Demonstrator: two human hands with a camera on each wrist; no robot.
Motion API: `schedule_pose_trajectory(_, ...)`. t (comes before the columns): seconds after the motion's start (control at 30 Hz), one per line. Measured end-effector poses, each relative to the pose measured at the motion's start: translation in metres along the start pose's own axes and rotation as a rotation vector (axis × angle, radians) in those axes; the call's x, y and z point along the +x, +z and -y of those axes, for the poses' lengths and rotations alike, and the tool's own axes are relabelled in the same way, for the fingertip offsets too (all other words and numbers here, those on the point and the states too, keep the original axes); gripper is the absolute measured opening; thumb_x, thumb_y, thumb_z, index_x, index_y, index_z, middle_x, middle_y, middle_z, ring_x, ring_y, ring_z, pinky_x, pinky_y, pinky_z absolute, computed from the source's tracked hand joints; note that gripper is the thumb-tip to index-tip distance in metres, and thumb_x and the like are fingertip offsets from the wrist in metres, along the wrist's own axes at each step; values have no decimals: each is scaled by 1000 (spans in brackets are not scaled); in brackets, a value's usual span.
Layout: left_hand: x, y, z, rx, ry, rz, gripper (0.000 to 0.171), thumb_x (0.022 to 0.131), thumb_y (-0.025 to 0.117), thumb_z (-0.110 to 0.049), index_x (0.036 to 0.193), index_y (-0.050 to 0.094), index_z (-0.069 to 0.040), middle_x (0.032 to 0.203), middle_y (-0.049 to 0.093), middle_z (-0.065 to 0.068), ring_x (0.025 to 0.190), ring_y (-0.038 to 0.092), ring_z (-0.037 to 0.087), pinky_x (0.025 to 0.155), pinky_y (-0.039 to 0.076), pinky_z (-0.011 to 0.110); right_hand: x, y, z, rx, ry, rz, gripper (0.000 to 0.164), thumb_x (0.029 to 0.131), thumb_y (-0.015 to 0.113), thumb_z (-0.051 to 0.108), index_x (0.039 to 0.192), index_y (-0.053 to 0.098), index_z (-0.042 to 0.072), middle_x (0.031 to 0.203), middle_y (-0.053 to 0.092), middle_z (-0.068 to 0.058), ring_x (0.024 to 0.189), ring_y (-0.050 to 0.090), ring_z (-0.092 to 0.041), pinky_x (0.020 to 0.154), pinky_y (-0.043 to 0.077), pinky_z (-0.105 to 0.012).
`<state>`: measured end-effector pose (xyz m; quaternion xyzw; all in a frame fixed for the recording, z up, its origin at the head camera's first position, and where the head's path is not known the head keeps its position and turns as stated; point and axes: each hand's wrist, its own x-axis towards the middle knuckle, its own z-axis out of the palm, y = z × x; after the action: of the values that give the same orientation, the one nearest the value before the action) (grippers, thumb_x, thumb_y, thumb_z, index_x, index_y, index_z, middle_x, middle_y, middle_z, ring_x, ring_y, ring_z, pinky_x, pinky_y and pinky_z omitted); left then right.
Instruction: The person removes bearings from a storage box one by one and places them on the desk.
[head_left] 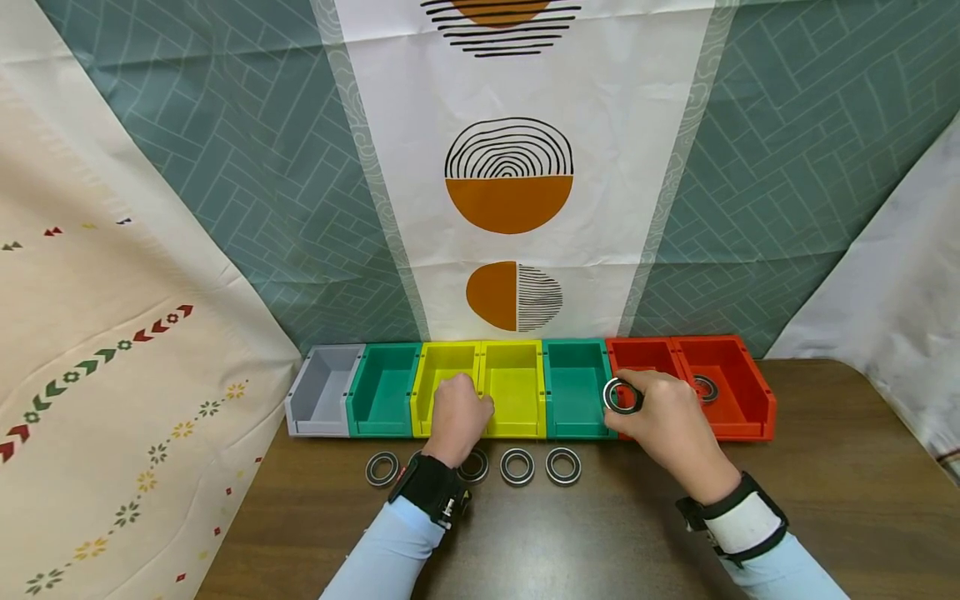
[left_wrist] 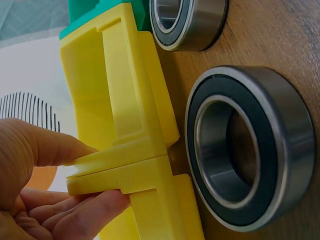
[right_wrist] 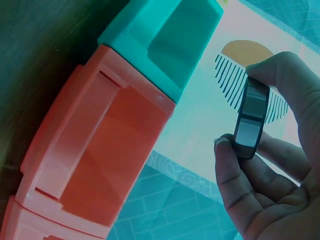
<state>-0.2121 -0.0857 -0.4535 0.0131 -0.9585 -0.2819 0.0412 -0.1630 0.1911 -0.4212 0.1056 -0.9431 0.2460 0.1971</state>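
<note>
My left hand [head_left: 456, 418] pinches the adjoining front walls of the left yellow bin [head_left: 445, 360] and the right yellow bin [head_left: 513, 396], thumb on one side and fingers on the other. My right hand [head_left: 667, 417] holds a ball bearing [right_wrist: 252, 117] by its rim between thumb and fingertips. That bearing is raised near the front of the left red bin [head_left: 637, 354] and the right green bin [head_left: 576, 383]. A second bearing [head_left: 713, 392] lies in the right red bin [head_left: 738, 379]. Close by my left hand, a steel bearing [left_wrist: 287, 130] with a black seal rests on the table.
Several bearings form a row on the wooden table [head_left: 570, 542] before the bins, one partly hidden by my left wrist. A grey bin [head_left: 326, 387] and the left green bin [head_left: 386, 387] complete the row's left end. A patterned cloth [head_left: 600, 275] hangs behind.
</note>
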Motion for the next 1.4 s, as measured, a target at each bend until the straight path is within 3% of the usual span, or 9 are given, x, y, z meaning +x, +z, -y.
schedule_pose_trajectory(0.23,0,-1,0,-4,-6,3,15,82,62,-17,77,58,-3,54,48,1,45,49,13,42,41,24,-9,4,4,30,21,87,55,65,81,27,112,64,3,99,63,-11,81,57,-19,65,51,-33)
schedule_pose_trajectory(0.63,1,0,0,5,5,-2,15,82,61,-16,75,58,-4,53,47,1,44,48,13,42,40,25,-20,17,2,19,-23,163,51,66,80,32,107,66,5,96,63,-6,78,58,-15,65,50,-28)
schedule_pose_trajectory(0.87,0,0,-1,0,2,-2,16,82,62,-17,76,57,-3,53,46,1,44,48,13,41,40,25,-26,23,3,-7,2,239,55,64,81,33,109,66,4,101,64,-7,82,57,-15,69,51,-31)
schedule_pose_trajectory(1.4,-1,1,-1,13,-15,-3,16,82,62,-18,77,57,-3,53,46,2,43,48,13,41,40,24,-33,33,3,-5,52,387,54,61,83,32,106,67,5,92,62,-1,73,52,-11,68,49,-29)
